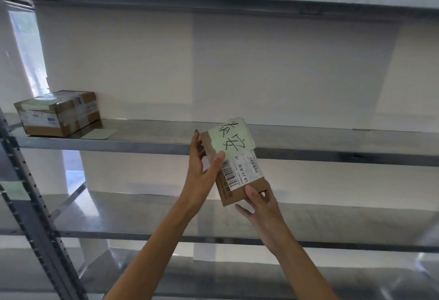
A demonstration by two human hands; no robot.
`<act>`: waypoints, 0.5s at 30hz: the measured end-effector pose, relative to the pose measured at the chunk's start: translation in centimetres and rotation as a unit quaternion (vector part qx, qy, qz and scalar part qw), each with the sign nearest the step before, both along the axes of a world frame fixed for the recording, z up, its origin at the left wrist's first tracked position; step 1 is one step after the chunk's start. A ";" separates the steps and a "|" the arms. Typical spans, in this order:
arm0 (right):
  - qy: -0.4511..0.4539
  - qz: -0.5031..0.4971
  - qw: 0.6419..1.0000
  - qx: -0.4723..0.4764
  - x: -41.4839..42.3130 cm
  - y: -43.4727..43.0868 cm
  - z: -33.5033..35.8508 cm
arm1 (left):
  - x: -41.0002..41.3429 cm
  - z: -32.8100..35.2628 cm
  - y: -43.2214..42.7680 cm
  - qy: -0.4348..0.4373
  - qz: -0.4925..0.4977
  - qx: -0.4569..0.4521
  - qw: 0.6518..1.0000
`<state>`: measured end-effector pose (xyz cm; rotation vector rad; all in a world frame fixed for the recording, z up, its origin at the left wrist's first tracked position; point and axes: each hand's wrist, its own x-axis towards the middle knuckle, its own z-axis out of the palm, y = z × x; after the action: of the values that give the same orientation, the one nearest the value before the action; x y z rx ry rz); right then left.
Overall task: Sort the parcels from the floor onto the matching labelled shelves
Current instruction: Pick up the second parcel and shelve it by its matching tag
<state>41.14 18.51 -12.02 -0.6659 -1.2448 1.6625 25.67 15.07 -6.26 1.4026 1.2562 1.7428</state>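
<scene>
Both hands grip one parcel [237,164] in front of the middle shelf [308,155]: left hand [204,171] on its side, right hand [255,201] under its lower corner. I judge I'm matching its green note [231,139]; next, find that label. No shelf labels show, and the note lying beside the box [58,112] looks blank.

Bright daylight comes from the window [28,52] at the upper left, and the wall [285,67] behind looks washed out and pale. The metal shelves [332,155] carry soft glare, and their lines bend toward the frame edges. The whole picture is slightly soft.
</scene>
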 end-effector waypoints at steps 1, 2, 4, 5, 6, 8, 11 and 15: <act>-0.012 0.005 1.000 0.008 0.3 0.1 0.1 | -0.3 0.2 -0.1 0.000 0.008 0.003 1.000; -0.020 0.011 1.000 0.015 0.6 0.3 0.2 | -0.6 0.4 -0.1 0.003 0.019 0.003 1.000; -0.024 0.032 0.999 0.025 1.3 0.8 0.3 | -1.0 0.4 -0.1 0.009 0.043 -0.002 0.999; -0.022 0.041 0.998 0.029 1.7 1.0 0.3 | -1.0 0.3 -0.1 0.006 0.046 -0.005 0.999; -0.021 0.046 0.998 0.031 1.9 1.2 0.3 | -1.0 0.2 0.0 0.003 0.043 -0.009 0.999; -0.015 0.047 0.998 0.028 2.2 1.4 0.3 | -0.9 0.0 0.0 0.001 0.039 -0.015 0.999; 0.003 0.039 0.999 0.022 2.3 1.8 0.1 | -0.7 0.3 0.2 -0.003 0.048 -0.017 0.999; 0.041 0.011 0.999 0.016 2.2 2.0 0.1 | -0.6 0.6 0.3 0.005 0.046 -0.016 0.999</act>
<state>43.32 20.50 -11.93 -0.5616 -1.2209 1.6682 25.04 15.36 -5.62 1.3556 1.3676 1.7705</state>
